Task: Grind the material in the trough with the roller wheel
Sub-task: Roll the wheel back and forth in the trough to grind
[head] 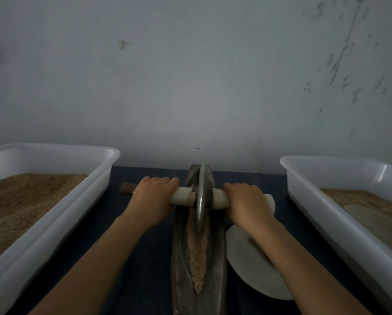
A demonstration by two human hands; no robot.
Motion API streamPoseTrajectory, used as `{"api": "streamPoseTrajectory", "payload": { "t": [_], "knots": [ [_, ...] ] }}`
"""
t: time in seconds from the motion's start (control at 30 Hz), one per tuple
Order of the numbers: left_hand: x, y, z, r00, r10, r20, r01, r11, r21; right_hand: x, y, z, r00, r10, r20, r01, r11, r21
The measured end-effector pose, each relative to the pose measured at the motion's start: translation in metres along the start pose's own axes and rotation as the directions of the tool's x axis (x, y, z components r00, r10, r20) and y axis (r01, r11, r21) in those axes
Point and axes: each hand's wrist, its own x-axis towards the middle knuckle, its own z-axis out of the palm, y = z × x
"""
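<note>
Metal roller wheel stands upright in the far part of the trough (tan material lies nearer); left hand and right hand each grip its wrapped axle.

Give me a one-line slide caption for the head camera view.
Both hands, left and right, grip the axle of a roller wheel standing in a trough of brown material.

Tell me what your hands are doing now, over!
Left hand and right hand grip the roller wheel's handles. Wheel sits in trough, on the tan material. Nothing blocking the trough.
</note>
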Motion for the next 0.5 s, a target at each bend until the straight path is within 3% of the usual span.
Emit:
{"api": "streamPoseTrajectory", "payload": {
  "t": [0.07, 0.2, 0.4, 0.5],
  "knots": [
    [-0.002, 0.001, -0.008, 0.994, 0.006, 0.11, -0.008, 1.0, 0.013, -0.003, 0.002, -0.008, 0.987, 0.002, 0.16, -0.012, 0.998, 0.061],
    [-0.009, 0.007, -0.027, 0.949, 0.02, 0.316, -0.021, 1.0, -0.002, -0.01, 0.0, -0.027, 0.892, -0.038, 0.45, -0.024, 0.991, 0.131],
    [-0.017, 0.012, -0.051, 0.855, 0.094, 0.51, -0.082, 0.996, -0.046, -0.028, -0.001, -0.047, 0.818, -0.117, 0.564, 0.011, 0.982, 0.187],
    [-0.016, 0.011, -0.053, 0.818, 0.113, 0.563, -0.078, 0.993, -0.086, -0.029, -0.002, -0.049, 0.824, -0.126, 0.553, 0.031, 0.984, 0.178]
  ]
}}
